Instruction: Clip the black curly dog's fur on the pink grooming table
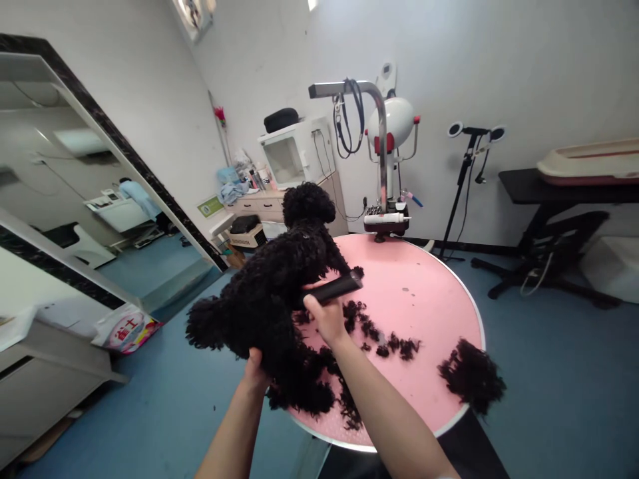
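Note:
A curly black dog (269,279) stands on a round pink grooming table (439,299), its head toward the far side and its rear toward me. My right hand (327,316) is closed around a black hair clipper (332,290), held beside the dog's right flank. Against the dog's hindquarters rests my left hand (255,369); the thumb shows, and its other fingers are hidden behind the leg and fur. Cut black hair (389,344) lies scattered on the table, and a larger clump of hair (472,376) sits at the right edge.
A metal grooming arm (384,146) with a looped dark leash (349,120) rises at the table's far edge, beside a white tube (384,218). A tripod (459,193) and a black table (529,189) stand to the right. At left is a large mirror (110,179).

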A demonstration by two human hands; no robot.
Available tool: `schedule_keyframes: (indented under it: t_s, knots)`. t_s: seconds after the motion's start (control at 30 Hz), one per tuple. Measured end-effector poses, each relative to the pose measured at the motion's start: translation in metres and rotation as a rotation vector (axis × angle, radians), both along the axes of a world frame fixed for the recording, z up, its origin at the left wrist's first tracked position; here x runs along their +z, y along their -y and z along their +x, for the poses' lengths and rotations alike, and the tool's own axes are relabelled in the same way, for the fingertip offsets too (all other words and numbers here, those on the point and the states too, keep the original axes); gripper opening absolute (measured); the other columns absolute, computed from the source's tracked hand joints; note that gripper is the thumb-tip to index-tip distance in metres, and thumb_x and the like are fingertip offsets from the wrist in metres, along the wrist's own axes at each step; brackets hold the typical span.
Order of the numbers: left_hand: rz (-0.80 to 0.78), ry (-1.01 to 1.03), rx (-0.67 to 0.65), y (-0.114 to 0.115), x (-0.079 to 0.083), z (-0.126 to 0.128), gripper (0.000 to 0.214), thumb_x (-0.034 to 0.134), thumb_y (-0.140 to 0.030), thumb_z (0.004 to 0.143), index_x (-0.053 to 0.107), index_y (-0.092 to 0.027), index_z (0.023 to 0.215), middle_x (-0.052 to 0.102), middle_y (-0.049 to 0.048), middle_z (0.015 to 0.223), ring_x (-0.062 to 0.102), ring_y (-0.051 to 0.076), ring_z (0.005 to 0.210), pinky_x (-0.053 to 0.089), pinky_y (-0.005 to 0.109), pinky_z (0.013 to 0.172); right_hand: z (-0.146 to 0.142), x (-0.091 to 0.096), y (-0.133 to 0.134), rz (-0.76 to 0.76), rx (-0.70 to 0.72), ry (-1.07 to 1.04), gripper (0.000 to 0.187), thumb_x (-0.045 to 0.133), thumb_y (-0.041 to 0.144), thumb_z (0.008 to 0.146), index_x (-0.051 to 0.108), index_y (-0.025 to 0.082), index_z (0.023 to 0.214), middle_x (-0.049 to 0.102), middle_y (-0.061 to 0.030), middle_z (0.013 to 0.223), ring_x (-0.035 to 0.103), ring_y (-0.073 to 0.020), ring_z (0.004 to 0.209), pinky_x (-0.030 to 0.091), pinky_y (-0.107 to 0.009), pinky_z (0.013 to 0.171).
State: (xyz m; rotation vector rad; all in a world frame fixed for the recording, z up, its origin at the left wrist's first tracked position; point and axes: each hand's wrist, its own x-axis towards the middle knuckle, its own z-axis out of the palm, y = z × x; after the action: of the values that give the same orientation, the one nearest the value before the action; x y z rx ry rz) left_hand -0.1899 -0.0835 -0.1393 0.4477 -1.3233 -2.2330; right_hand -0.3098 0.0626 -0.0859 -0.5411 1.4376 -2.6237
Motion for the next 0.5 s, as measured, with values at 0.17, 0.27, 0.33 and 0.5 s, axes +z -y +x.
schedule_keyframes:
  t_s: [0.17,0.27,0.33,0.5]
  knots:
    - [-0.034,0.049,-0.111,0.002,0.008,0.012,0.059,0.081,-0.073,0.044,0.079,-0.040,0.093,0.072,-0.0045,0.119,0.020,0.031,0.148,0.031,0.038,0.121,-0.005,-0.008,-0.008,-0.094,-0.116,0.070,0.016,0.070,0.030,0.070,0.065,0.021,0.083,0.072,-0.0007,0.082,0.055,-0.0118,0.056,0.046,-0.026,0.054]
    - [-0.031,0.081,-0.122,0.003,0.004,0.012,0.057,0.081,-0.073,0.041,0.080,-0.039,0.088,0.070,-0.0053,0.122,0.019,0.034,0.147,0.034,0.040,0.119,-0.011,0.004,-0.015,-0.344,-0.232,0.154,0.022,0.064,0.035,0.076,0.059,0.024,0.094,0.073,0.0001,0.094,0.045,-0.0076,0.047,0.034,-0.022,0.043]
    - [-0.016,0.072,-0.063,0.003,-0.001,0.009,0.059,0.080,-0.075,0.039,0.079,-0.041,0.086,0.072,-0.0056,0.119,0.018,0.034,0.148,0.036,0.039,0.118,-0.009,0.008,-0.013,-0.303,-0.166,0.089,0.024,0.066,0.033,0.074,0.058,0.025,0.095,0.073,-0.0006,0.098,0.054,-0.0107,0.057,0.041,-0.024,0.048]
    - [0.005,0.034,0.040,-0.002,-0.008,0.002,0.057,0.076,-0.077,0.044,0.078,-0.042,0.089,0.073,-0.0054,0.115,0.015,0.029,0.149,0.031,0.037,0.120,-0.003,-0.003,-0.005,-0.007,0.213,-0.083,0.023,0.072,0.022,0.063,0.063,0.024,0.084,0.072,0.0000,0.086,0.067,-0.0203,0.080,0.054,-0.034,0.073]
